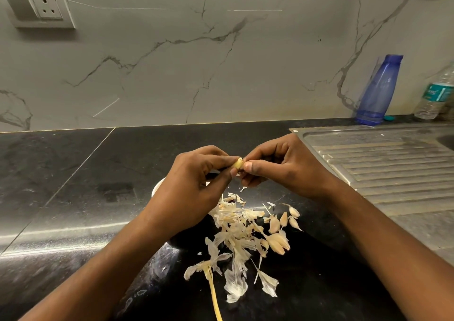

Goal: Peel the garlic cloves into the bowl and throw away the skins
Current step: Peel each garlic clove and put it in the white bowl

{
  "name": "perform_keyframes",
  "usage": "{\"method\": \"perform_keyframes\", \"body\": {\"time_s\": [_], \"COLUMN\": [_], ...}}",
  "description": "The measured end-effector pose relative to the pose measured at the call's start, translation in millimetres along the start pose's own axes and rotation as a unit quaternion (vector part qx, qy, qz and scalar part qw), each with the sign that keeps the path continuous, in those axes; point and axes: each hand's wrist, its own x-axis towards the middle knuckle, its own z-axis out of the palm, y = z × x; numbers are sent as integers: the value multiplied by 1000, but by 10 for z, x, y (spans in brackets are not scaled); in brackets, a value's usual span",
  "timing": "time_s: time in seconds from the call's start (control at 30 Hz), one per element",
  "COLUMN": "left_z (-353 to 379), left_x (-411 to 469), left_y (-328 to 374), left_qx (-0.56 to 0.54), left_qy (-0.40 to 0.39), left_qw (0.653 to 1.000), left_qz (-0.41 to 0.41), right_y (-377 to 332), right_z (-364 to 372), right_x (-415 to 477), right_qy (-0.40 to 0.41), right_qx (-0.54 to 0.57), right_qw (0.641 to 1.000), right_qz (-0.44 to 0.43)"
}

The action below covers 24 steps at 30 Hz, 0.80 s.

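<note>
My left hand (196,180) and my right hand (277,165) meet above the black counter, both pinching one small pale garlic clove (237,164) between fingertips and thumbs. Under my left hand, a white bowl (157,186) shows only a sliver of its rim; its inside is hidden. A heap of dry garlic skins (235,232) lies on the counter below my hands, with a long yellowish stalk (213,293) running toward me. Several unpeeled cloves (278,232) lie at the heap's right side.
A steel sink drainboard (378,165) fills the right side. A blue plastic bottle (379,91) and a clear water bottle (436,94) stand against the marble wall at the back right. A wall socket (39,6) sits at the upper left.
</note>
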Motion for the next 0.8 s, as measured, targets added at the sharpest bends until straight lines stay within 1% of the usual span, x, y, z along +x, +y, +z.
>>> {"method": "perform_keyframes", "body": {"time_s": [0.23, 0.5, 0.67, 0.8], "left_z": [38, 35, 31, 44], "left_x": [-16, -1, -1, -11], "left_y": [-23, -43, -62, -68], "left_qx": [-12, -77, -86, -82], "left_qy": [2, 5, 4, 4], "left_qw": [1000, 996, 995, 996], "left_qz": [-16, -38, -43, -37], "right_y": [3, 2, 0, 22], "right_z": [15, 4, -1, 35], "right_x": [16, 12, 16, 26], "right_qy": [8, 10, 7, 31], "right_qx": [-21, 11, 35, 31], "right_qw": [1000, 999, 999, 998], "right_qz": [-19, -29, -28, -35]}}
